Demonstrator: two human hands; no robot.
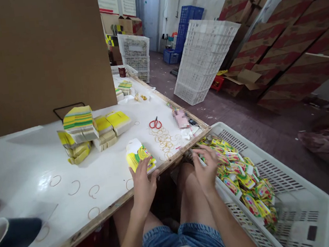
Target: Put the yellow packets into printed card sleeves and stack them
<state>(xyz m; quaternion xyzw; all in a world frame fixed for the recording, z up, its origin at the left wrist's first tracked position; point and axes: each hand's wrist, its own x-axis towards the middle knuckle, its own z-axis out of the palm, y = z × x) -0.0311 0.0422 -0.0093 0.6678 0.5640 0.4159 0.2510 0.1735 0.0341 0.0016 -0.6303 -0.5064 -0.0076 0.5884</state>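
Observation:
My left hand (143, 181) is at the table's front edge, its fingers over the near side of a small stack of yellow-and-white printed cards (134, 155). Its thumb lies by the stack's right corner. My right hand (207, 168) hovers over the near rim of a white plastic crate (295, 178), fingers curled and thumb and forefinger close together. Whether anything small is between them cannot be made out. Inside the crate lies a heap of yellow, red and green printed packets (241, 174). Loose rubber bands (164, 139) lie right of the stack, below red-handled scissors (155, 123).
Bundled yellow cards (78, 125) stand behind my left hand, before a large cardboard panel (38, 58). A dark mug (19, 233) sits at the table's left. Tall stacked white crates (204, 59) and cardboard boxes (288, 42) stand beyond the table.

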